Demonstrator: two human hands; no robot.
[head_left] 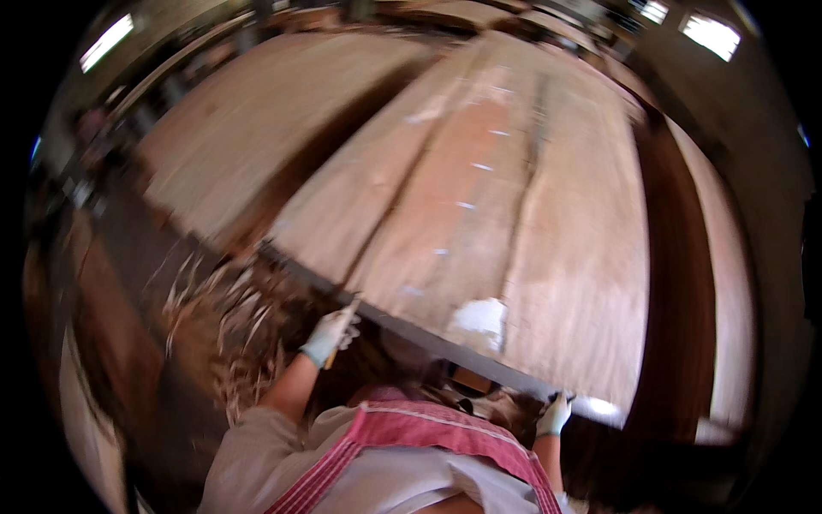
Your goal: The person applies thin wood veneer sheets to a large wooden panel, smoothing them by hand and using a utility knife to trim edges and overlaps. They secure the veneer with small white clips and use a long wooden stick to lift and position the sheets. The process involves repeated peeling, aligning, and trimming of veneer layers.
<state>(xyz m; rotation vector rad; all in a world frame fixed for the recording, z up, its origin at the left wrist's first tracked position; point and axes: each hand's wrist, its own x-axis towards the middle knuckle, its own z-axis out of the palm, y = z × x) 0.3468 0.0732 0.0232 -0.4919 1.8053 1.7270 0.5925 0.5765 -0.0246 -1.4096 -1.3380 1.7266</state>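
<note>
A pink cloth apron (428, 427) is at six o'clock, a broad tan wooden slab (578, 248) at one. Our left hand (329, 333) holds a thin pale stick (352, 307); the right hand's (555, 416) grip, we cannot tell. Probably edge work; next calls for steadiness.

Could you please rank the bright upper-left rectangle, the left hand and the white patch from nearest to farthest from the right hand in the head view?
1. White patch: on the slab, left of the right hand.
2. Left hand: farther left, beside the slab.
3. Bright rectangle: far upper left.
</note>
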